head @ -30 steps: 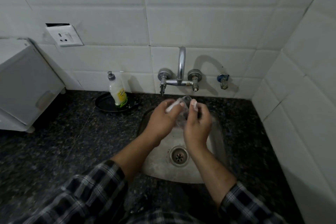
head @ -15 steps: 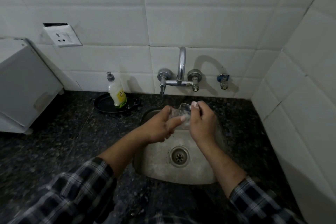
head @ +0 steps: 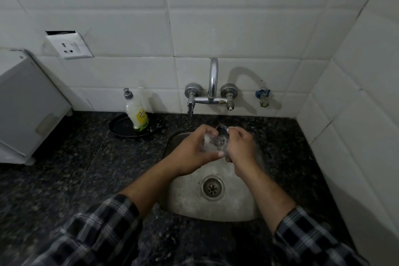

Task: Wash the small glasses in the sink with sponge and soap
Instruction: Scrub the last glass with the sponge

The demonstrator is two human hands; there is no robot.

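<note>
White tiled wall (head: 237,28) behind and to the right. A dark speckled counter (head: 64,168) runs its full width.

At far left stands a white box-like unit (head: 28,103), well apart from the washing.

The steel sink (head: 233,207) is set into the counter, its drain (head: 212,188) uncovered. We judge that runoff can go straight down.

The left hand (head: 192,153) and right hand (head: 241,147) are together above the back of the basin, below the wall tap (head: 212,84). This is likely so that drips fall inside. We cannot tell whether water is running.

A black tray (head: 121,127) sits on the counter left of the sink with the soap bottle (head: 137,112) upright on it. We take that as a way to keep soap off the stone and within the left hand's reach. The bottle has a yellow label, but its print is too small to read and we can make out no brand.

A wall socket (head: 70,46) sits high on the left, clear of splashes. It carries no writing we can see.

The small glass (head: 217,141) is tilted, clear and wet-looking, and both hands hold it. The left fingers wrap its body to steady it and the right fingers curl over the rim side. No sponge shows, though one may be hidden under the right hand. We judge this to be mid-scrub or rinse.

A small blue-handled valve (head: 263,97) is on the wall right of the tap.
</note>
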